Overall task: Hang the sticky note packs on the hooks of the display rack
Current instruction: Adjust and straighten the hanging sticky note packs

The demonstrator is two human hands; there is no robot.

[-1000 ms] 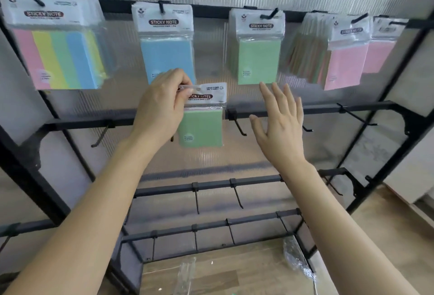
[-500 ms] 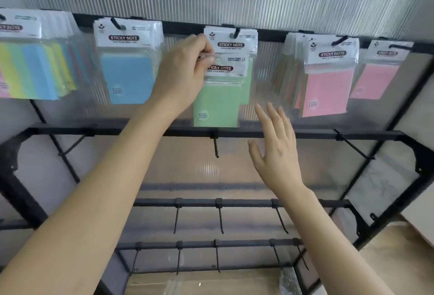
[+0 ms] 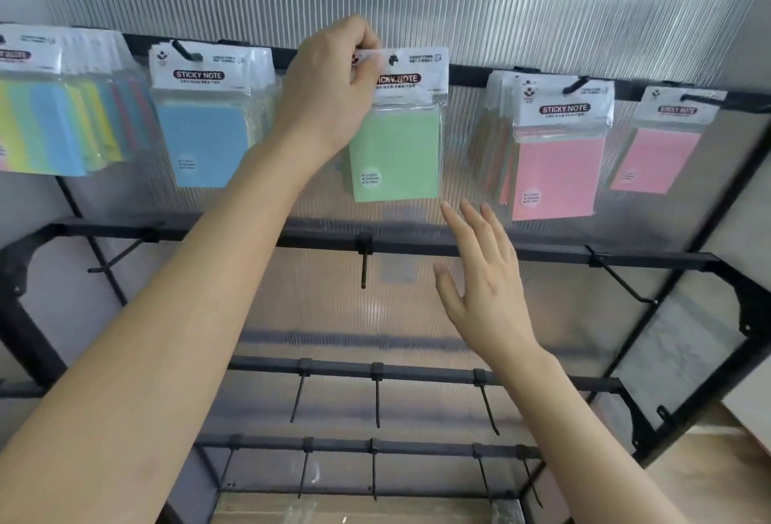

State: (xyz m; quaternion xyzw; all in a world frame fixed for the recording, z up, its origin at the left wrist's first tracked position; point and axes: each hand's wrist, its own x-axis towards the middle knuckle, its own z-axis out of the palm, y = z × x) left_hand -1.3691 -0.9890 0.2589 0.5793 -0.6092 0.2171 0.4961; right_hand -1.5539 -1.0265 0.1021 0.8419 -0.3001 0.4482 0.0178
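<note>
Nearest, the right hand is held flat and empty, at 5 o'clock below the pack. Farther up, the green sticky note pack, long axis vertical, is pinched at its header corner by the left hand. The hook is seen just beside those fingertips, at 3 o'clock.

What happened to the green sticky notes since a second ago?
The left hand, pinching the green pack, lifted it from the second bar up to the top hook. The right hand stayed open and empty below. The blue pack and pink packs kept hanging.
</note>
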